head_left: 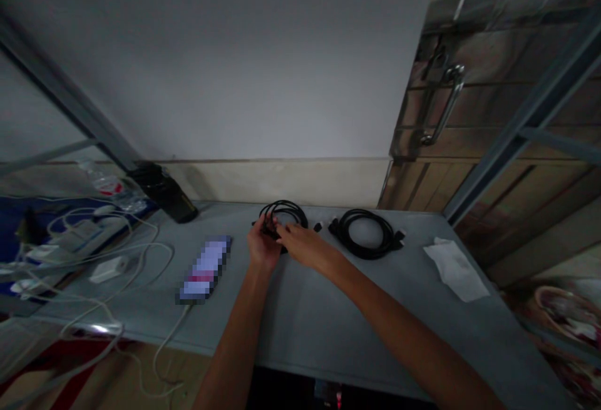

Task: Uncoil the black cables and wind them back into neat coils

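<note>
A loosely looped black cable [299,208] is at the back middle of the grey table, with both hands on its near left side. My left hand [263,246] is closed around the gathered strands of this cable. My right hand [300,242] reaches in from the right, its fingers pinched at the same strands beside the left hand. A dark plug end [318,227] of a cable lies just right of the loops. Further right a second black cable [364,250] rests in a neat round coil, apart from both hands. The fingertips partly hide the strands they hold.
On the grey tabletop [328,335], a phone [205,269] with a white cord lies left of my arms. A black bottle [164,192] leans at the back left, near white cords and a power strip [94,238]. White paper [456,269] lies at right. Metal posts flank the table.
</note>
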### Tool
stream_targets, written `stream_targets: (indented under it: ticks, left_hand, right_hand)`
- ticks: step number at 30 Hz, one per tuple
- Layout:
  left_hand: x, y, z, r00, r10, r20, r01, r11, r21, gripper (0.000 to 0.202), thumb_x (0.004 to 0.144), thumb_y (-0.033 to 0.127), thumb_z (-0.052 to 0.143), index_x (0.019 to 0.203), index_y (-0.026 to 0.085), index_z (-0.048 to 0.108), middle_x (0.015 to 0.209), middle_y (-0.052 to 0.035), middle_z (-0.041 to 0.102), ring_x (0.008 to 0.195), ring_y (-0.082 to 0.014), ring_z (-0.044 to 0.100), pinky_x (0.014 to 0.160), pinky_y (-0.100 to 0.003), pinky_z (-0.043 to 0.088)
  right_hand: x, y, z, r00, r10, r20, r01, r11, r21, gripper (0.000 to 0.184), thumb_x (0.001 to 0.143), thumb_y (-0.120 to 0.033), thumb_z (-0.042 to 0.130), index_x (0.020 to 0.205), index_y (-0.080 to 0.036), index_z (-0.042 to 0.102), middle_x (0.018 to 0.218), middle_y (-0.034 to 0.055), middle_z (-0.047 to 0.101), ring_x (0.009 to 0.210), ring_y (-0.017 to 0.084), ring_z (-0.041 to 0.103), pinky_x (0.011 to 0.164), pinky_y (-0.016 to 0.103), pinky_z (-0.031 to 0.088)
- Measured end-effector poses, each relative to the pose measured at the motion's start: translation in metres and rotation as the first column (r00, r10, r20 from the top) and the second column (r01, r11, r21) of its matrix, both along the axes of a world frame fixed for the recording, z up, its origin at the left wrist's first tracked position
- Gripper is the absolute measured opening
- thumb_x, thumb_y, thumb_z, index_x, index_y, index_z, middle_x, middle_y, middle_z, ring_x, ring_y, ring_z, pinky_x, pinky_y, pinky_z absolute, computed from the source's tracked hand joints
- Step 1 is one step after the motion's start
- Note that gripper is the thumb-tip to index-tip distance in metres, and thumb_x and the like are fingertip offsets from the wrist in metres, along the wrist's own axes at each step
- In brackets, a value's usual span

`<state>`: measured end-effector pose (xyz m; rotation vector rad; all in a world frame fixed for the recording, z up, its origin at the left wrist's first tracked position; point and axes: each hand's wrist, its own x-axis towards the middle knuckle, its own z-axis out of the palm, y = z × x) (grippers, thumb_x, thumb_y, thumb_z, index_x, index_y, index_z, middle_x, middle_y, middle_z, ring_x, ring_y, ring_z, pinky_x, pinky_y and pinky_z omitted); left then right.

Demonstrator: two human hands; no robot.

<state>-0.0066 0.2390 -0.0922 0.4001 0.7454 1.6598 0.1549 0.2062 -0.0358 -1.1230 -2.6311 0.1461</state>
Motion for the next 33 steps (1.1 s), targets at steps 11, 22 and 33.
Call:
stream_targets:
  ticks: [11, 22, 33]
  left_hand:
    - [0.016, -0.002, 0.003, 0.871, 0.209, -0.445, -0.169, 0.977, 0.127, 0.044, 0.082, 0.059, 0.092, 0.088, 0.02, 0.071, 0.076, 0.0029, 0.067, 0.069, -0.0147, 0.065, 0.07, -0.028, 0.054]
    - [-0.001, 0.001, -0.011, 0.262, 0.428, -0.865, -0.409, 0.861, 0.302, 0.055, 0.085, 0.034, 0.077, 0.137, 0.019, 0.066, 0.131, -0.0154, 0.071, 0.132, -0.0372, 0.066, 0.124, -0.059, 0.046]
    - [-0.01, 0.004, -0.023, 0.008, 0.415, -0.91, -0.42, 0.827, 0.373, 0.057, 0.087, 0.02, 0.068, 0.144, 0.017, 0.064, 0.14, -0.0205, 0.066, 0.145, -0.0411, 0.056, 0.129, -0.065, 0.036]
  right_hand:
    - [-0.004, 0.006, -0.023, 0.993, -0.015, 0.119, 0.004, 0.996, 0.092, 0.042, 0.114, -0.006, 0.04, 0.152, -0.006, 0.058, 0.137, 0.0231, 0.07, 0.127, 0.033, 0.068, 0.109, 0.05, 0.055]
    - [0.003, 0.005, -0.029, 0.982, 0.055, 0.183, -0.076, 0.99, 0.115, 0.032, 0.118, -0.013, 0.041, 0.132, -0.013, 0.069, 0.136, 0.0168, 0.071, 0.129, 0.03, 0.063, 0.11, 0.048, 0.05]
    - [0.002, 0.004, -0.024, 0.98, 0.075, 0.184, -0.093, 0.991, 0.093, 0.031, 0.115, -0.009, 0.045, 0.134, -0.011, 0.07, 0.135, 0.0203, 0.07, 0.129, 0.033, 0.064, 0.106, 0.05, 0.054]
